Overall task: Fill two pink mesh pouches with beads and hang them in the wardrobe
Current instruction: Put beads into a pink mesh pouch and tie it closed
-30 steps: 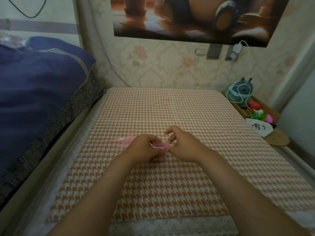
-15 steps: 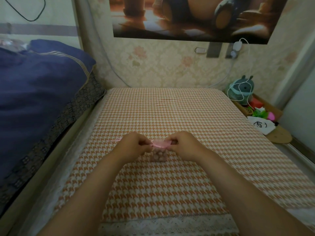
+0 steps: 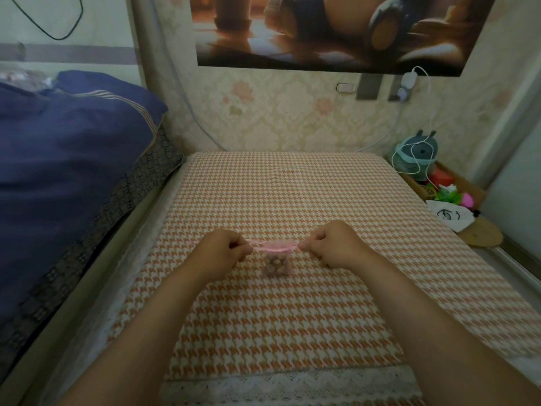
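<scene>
A blue quilt [image 3: 67, 159] is heaped on the bed to the left, and beside it a table under an orange houndstooth cloth [image 3: 292, 200] runs up to the papered wall. To the right, low down, sits a small clutter of toys with a white cable [image 3: 415, 159] trailing over a round grey-green plush.

Both forearms reach out over the cloth from the near edge, roughly level with each other, elbows apart and wrists converging toward the middle of the table. The left hand [image 3: 227, 249] is curled into a loose fist with thumb and forefinger pinched on the pink drawstring [image 3: 253, 244] on its side; the right hand [image 3: 332, 244] mirrors it, closed on the string's other end. The strings look taut between them.

Hanging between the two hands, its bottom resting on or just above the cloth, is one pink mesh pouch [image 3: 275, 257]. Its mouth is gathered into a ruffle and the pale beads [image 3: 274, 263] show through the mesh below.

This looks like the closing step for this pouch: beads in, neck being cinched. I see no second pouch, so I cannot say whether it is done. What comes next likely calls for a firm outward pull to finish the gather, then keeping hold of the string so the pouch can be carried to the wardrobe, which is out of sight here.
</scene>
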Demonstrator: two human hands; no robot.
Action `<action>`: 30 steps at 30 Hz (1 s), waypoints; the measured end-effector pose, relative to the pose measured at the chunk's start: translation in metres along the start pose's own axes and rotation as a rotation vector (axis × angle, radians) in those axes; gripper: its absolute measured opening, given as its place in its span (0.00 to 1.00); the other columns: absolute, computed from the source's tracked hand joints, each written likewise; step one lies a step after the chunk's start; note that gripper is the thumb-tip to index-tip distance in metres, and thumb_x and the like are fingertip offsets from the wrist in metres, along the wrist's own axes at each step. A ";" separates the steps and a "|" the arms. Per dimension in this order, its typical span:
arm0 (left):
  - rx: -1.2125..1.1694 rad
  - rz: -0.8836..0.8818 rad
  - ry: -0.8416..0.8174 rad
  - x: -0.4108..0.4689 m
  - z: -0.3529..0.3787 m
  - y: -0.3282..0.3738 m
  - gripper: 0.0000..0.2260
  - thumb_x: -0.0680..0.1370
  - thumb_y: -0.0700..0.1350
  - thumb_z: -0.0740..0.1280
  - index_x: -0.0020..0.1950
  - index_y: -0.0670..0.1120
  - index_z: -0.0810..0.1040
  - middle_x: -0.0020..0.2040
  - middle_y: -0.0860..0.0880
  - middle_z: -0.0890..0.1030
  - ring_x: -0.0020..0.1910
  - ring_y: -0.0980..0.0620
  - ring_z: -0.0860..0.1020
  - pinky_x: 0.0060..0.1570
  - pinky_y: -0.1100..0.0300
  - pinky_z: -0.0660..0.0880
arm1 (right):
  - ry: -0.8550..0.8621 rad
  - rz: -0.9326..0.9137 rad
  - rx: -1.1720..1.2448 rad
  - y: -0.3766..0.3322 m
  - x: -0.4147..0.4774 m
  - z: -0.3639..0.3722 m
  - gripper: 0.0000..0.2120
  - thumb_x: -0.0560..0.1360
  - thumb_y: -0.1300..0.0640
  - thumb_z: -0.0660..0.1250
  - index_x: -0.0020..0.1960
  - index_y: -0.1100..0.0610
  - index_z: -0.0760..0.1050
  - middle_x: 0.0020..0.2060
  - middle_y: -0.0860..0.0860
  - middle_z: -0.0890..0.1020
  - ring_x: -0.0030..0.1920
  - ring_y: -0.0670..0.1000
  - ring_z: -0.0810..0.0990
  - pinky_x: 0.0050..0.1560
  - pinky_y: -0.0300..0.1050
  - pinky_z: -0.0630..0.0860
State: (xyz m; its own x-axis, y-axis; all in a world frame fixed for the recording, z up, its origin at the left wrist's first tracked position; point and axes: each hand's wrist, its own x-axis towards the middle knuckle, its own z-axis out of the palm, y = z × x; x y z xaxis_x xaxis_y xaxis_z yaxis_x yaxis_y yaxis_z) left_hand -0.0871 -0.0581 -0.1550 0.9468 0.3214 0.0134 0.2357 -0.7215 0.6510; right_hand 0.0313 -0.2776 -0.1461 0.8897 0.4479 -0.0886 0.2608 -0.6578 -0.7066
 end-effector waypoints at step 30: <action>-0.609 -0.342 0.038 -0.003 -0.003 -0.010 0.12 0.81 0.41 0.62 0.41 0.41 0.80 0.38 0.44 0.80 0.37 0.49 0.78 0.40 0.56 0.75 | 0.108 0.470 0.758 -0.004 0.004 0.031 0.11 0.80 0.55 0.67 0.42 0.60 0.76 0.30 0.52 0.77 0.22 0.49 0.73 0.23 0.39 0.70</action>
State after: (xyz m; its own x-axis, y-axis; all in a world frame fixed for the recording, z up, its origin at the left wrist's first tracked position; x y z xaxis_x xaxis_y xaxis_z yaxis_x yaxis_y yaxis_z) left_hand -0.0929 -0.0501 -0.1594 0.8302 0.4987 -0.2490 0.3443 -0.1076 0.9327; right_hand 0.0224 -0.2548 -0.1655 0.8825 0.1485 -0.4463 -0.4228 -0.1652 -0.8910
